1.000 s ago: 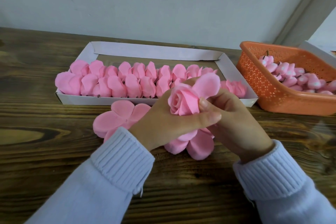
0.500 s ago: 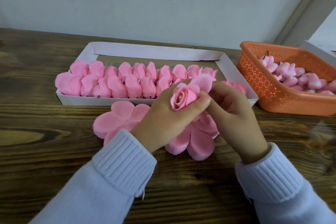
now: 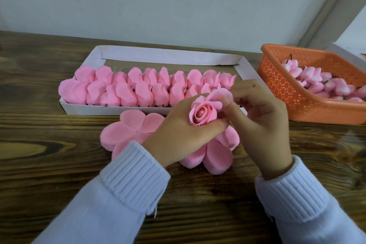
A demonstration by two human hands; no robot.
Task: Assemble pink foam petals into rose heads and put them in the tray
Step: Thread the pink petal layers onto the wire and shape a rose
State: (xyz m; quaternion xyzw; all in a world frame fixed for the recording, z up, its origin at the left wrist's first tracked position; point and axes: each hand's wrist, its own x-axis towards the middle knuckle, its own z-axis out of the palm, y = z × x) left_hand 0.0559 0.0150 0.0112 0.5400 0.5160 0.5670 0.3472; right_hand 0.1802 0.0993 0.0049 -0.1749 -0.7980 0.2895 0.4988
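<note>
Sleeves [image 3: 134, 172] at bottom of frame, over wooden table [image 3: 49, 164]. Centre frame: left hand [image 3: 178, 136] grips half-built rose head [image 3: 202, 113], thumb under it, fingers curled behind. Right hand [image 3: 263, 125] pinches the rose's outer petal [image 3: 221, 93] at its upper right. Flat petal blanks [image 3: 130, 127] lie on the table under and left of the hands. Behind them, white tray [image 3: 111, 109] holds two rows of finished roses [image 3: 138, 87]. Right edge: orange basket [image 3: 297, 105] of pink buds [image 3: 316, 83].
</note>
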